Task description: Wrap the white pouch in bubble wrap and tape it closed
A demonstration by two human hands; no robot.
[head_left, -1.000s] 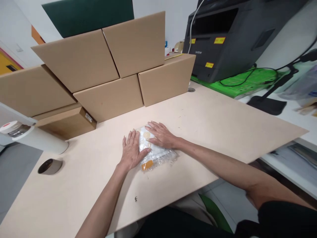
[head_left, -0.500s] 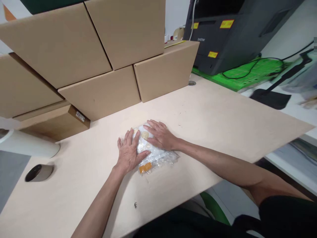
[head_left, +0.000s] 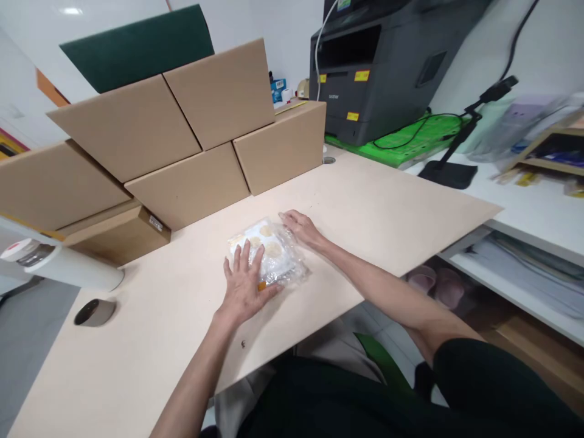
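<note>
A flat package in clear, crinkled plastic (head_left: 274, 250) lies on the pale table. White with round cream-coloured shapes shows through the wrapping, and a small orange patch (head_left: 261, 286) is partly covered near its lower edge. My left hand (head_left: 243, 291) rests with fingers spread over the package's lower left side. At the upper right edge, my right hand (head_left: 301, 229) has its fingers curled together, with clear plastic showing at the fingertips.
Stacked cardboard boxes (head_left: 191, 188) line the table's back. A white cylinder (head_left: 79, 267) and a short dark cup (head_left: 95, 312) stand at the left. Behind to the right are a dark printer (head_left: 360, 91) and a black stand (head_left: 449, 174).
My right hand has moved off the package's top to its upper right edge, and its fingers have closed. My left hand has slid lower on the package. The view has tilted up.
</note>
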